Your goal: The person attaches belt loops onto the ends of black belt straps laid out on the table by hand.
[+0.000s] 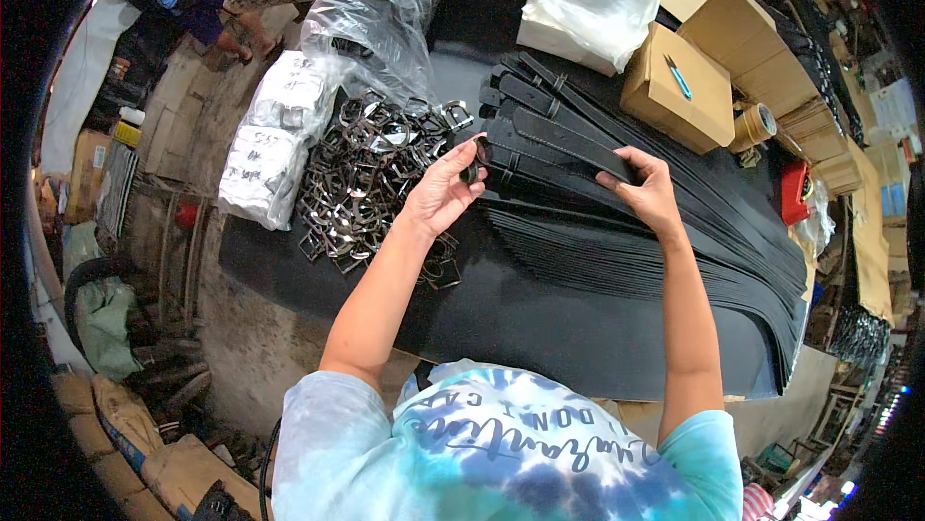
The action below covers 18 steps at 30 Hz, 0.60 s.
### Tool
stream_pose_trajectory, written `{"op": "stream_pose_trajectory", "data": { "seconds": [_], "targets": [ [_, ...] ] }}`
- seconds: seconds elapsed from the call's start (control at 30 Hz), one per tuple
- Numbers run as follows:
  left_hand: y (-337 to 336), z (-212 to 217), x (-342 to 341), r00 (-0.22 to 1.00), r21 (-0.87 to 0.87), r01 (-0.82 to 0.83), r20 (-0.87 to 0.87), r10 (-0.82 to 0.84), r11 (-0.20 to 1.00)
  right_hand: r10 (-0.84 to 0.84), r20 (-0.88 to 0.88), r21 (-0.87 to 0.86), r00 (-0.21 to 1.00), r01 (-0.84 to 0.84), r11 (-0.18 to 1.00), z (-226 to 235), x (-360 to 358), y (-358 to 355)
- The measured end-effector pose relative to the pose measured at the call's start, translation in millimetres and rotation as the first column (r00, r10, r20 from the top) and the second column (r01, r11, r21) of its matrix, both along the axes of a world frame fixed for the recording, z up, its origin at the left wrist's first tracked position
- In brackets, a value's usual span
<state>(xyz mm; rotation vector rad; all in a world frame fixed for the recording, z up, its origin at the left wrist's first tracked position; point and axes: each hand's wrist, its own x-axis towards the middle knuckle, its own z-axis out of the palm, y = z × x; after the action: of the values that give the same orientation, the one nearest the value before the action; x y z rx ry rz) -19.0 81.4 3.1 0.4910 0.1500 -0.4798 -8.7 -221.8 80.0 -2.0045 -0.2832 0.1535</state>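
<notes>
Two hands work one black belt strap at the top of a fanned stack of straps on the dark table. The left hand pinches the strap's near end, fingertips closed on it at about 9 o'clock from the right hand; whether a buckle is already in that pinch cannot be told. The right hand presses flat-fingered on the same strap farther along, thumb curled under its edge, holding it down rather than clamping it.

Loose metal buckles lie in a heap at 9 o'clock from the left hand, just beside it. White plastic packets sit at 10 o'clock of the heap. A cardboard box with a blue cutter stands at 12 o'clock from the right hand.

Recommended practice, as a judgement: keep the right hand pinning the strap so neighbouring straps stay undisturbed, and keep the strap end lifted clear of the stack while the left hand handles it.
</notes>
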Motion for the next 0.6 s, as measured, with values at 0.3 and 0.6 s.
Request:
{"op": "stream_pose_trajectory", "data": {
  "seconds": [0.3,0.6],
  "targets": [
    [-18,24,-2,0.992,0.043,-0.039,-0.12,0.044,0.998,-0.012,0.044,0.027,0.999,0.011,1.0,2,-7,3],
    [-16,19,-1,0.988,0.3,-0.098,0.142,0.057,0.949,0.042,-0.024,-0.12,0.999,-0.045,0.992,22,3,1]
  ]
}}
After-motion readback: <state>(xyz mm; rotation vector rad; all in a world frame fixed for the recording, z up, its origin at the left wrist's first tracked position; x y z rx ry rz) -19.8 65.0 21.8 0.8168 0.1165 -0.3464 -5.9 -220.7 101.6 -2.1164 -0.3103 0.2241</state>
